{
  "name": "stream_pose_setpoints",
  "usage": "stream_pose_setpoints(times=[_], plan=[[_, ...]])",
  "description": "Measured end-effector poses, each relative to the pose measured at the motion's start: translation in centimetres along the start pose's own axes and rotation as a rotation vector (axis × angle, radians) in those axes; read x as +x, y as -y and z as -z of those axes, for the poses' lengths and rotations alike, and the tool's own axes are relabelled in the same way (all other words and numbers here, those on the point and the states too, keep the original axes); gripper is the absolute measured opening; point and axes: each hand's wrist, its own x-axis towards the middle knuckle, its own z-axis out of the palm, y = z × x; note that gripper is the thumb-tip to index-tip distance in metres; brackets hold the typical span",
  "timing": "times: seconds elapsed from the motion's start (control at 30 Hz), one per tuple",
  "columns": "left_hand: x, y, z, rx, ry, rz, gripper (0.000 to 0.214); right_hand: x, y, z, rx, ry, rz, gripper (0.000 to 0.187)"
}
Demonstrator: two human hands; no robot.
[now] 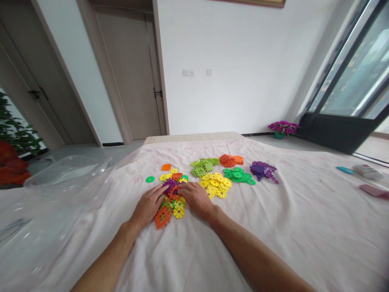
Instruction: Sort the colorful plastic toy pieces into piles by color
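A mixed heap of plastic building pieces lies on the cloth between my hands. My left hand (149, 205) rests at the heap's left side, thumb and fingers apart, the fingertips touching purple pieces (169, 186). From the right, my right hand (197, 198) reaches in, its fingers closed at the edge of a tilted orange piece (173, 193). Nearer to me lie a square orange lattice piece (163, 217) and round yellow pieces (179, 213). Beyond my fingertips are more yellow pieces (164, 177) and a green disc (150, 179). My fingers hide part of the heap.
Sorted piles sit to the right: yellow (216, 184), light green (204, 167), orange-red (227, 160), green (238, 174) and purple (261, 170). A clear plastic container (65, 172) stands at left. A white packet (367, 172) and a blue item (345, 170) lie far right.
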Motion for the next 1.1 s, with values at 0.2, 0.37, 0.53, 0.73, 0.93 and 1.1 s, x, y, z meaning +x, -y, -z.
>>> stream_pose_setpoints(times=[0.2, 0.37, 0.53, 0.73, 0.93, 1.1], plan=[[0.0, 0.0, 0.1, -0.022, -0.004, 0.003, 0.038, -0.2, -0.2, -0.1, 0.033, -0.024, -0.04, 0.022], [0.1, -0.4, 0.1, 0.002, 0.01, 0.009, 0.038, -0.4, -0.6, -0.6, 0.146, -0.102, -0.079, 0.023], [0.1, -0.8, 0.2, -0.006, 0.022, 0.005, 0.038, -0.5, -0.7, -0.8, 0.318, -0.196, -0.125, 0.024], [0.3, -1.1, 0.3, 0.003, -0.066, -0.074, 0.031, -0.2, -0.3, -0.3, 0.406, -0.287, -0.197, 0.022], [0.8, -1.5, 0.4, 0.029, -0.191, -0.119, 0.022, -0.2, -0.4, -0.8, 0.443, -0.332, -0.262, 0.022], [0.6, -1.7, 0.4, 0.085, -0.235, -0.133, 0.02, 0.2, -0.3, -0.7, 0.558, -0.361, -0.413, 0.022]])
